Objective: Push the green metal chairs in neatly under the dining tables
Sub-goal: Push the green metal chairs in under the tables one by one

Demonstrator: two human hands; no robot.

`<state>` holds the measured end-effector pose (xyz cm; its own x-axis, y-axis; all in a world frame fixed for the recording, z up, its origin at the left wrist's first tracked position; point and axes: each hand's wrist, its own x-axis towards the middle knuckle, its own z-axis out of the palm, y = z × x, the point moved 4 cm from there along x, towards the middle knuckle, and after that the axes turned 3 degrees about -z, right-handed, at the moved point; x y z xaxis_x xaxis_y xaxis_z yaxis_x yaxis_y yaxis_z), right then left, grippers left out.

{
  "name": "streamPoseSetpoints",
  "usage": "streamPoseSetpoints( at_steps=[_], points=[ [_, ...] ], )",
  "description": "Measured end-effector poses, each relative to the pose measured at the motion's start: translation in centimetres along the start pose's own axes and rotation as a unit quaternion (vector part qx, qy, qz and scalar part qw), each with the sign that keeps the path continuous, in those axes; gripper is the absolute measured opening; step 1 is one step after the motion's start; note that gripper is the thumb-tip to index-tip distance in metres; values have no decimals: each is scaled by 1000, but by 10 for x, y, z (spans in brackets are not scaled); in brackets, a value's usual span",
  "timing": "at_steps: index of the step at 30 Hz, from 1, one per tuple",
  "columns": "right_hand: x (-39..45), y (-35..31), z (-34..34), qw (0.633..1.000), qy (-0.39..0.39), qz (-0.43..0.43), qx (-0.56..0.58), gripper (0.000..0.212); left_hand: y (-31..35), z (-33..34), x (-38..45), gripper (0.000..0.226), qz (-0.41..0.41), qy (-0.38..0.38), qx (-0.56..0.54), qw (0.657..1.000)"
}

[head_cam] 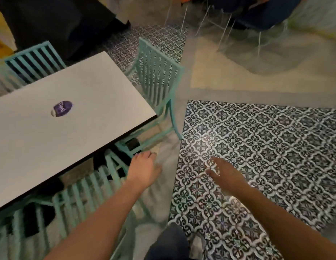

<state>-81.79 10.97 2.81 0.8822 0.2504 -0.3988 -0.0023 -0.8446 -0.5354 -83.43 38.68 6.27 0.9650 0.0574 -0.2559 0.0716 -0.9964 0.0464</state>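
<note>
We are holding our left hand [144,167] and right hand [226,173] out, fingers released, beside a green chair [84,186] tucked under the white bench [69,113].

Two forearms enter from the lower edge, both bare to the frame border; no sleeve, cuff, watch, ring or glove shows on either. Left hand [144,168] and right hand [226,175] are bare too, with short nails on the left fingertips [142,154] (right-hand nails lost in motion blur). Below, between the arms, a dark blue trouser leg [169,243] shows at the knee, plain fabric, no visible seam or marking.
</note>
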Motion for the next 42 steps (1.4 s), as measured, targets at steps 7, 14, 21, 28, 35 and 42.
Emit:
streamPoseSetpoints(
  at_steps=[7,14,21,28,35,42],
  points=[
    [119,28,-80,993,0,-68,-97,69,75,-20,156,45,47,26,23,998],
    [265,4,-197,980,20,-139,-142,67,108,-90,317,50,16,73,2,997],
    [398,12,-285,969,-3,-205,-136,72,124,-135,448,50,-37,80,12,996],
    [570,-12,-361,918,-60,-349,-181,66,107,-151,567,51,-210,88,-37,973],
    [707,-122,-392,814,-172,-497,-245,66,66,-161,619,51,-421,86,-128,894],
    [783,-204,-349,716,-210,-603,-281,65,34,-117,668,49,-546,34,-284,787]
  ],
)
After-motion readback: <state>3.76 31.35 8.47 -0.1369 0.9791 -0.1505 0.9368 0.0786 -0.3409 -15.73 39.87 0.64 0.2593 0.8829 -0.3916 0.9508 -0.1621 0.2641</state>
